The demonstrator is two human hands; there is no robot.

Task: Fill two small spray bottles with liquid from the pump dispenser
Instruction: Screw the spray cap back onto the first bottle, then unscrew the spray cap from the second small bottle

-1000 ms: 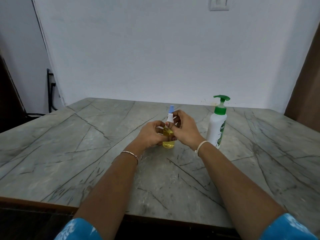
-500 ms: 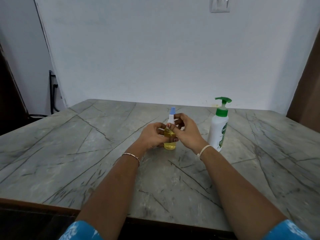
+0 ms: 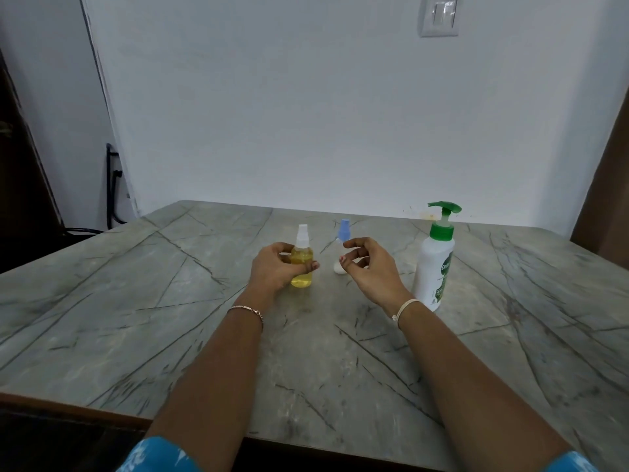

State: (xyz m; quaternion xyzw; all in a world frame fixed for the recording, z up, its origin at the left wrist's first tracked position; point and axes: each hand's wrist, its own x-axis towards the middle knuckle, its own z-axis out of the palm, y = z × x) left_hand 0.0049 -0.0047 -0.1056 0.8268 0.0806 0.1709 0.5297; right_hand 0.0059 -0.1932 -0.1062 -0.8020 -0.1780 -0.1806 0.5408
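Grey veined tabletop (image 3: 153, 301), plain white wall behind. Left hand (image 3: 272, 272) grips the yellow-filled spray bottle (image 3: 301, 279) mid-body, fingers (image 3: 308, 266) wrapped round it. It stands upright at centre, base seemingly on the stone. Right hand (image 3: 371, 270) holds nothing, fingers (image 3: 357, 242) loosely curled and apart, just near of the blue-capped spray bottle (image 3: 344, 229). Pump dispenser (image 3: 435, 267) stands to the right. Bottles likely light, stiff plastic, tippy — take by the body, not the sprayer top.

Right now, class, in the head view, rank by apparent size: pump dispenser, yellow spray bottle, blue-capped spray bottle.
1. pump dispenser.
2-3. yellow spray bottle and blue-capped spray bottle look alike; the right hand hides part of the latter, so unranked.
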